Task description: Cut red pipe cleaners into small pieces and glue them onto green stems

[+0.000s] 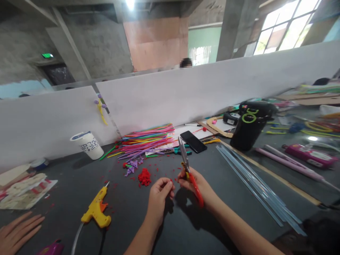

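1. Near the front edge of the bench [79, 177], centre: left hand [159, 193], fingers curled together, thumb and forefinger pinched on a small red piece [171, 181].
2. Just beside it: right hand [196, 186], clamped around the red handles of scissors [188, 171]; blades closed together, pointing up and away, close to the red piece.
3. Beyond the left hand, toward mid-bench: red heap of cuttings [145, 176], with purple scraps [132, 166] next to it and red flecks scattered about.
4. Front-left area: yellow glue gun [96, 209], lying on its side, nozzle pointing away.
5. Back edge, against the white partition: bundle of coloured pipe cleaners [147, 141]; white paper cup [87, 144] to its left.
6. Right of the bundle: black phone [193, 141], face up.
7. Right half: black container [248, 129] standing upright; clear sticks [255, 180] lying in a row, running toward the front-right corner.
8. Front-left corner: another person's hand [18, 230], flat on the bench.
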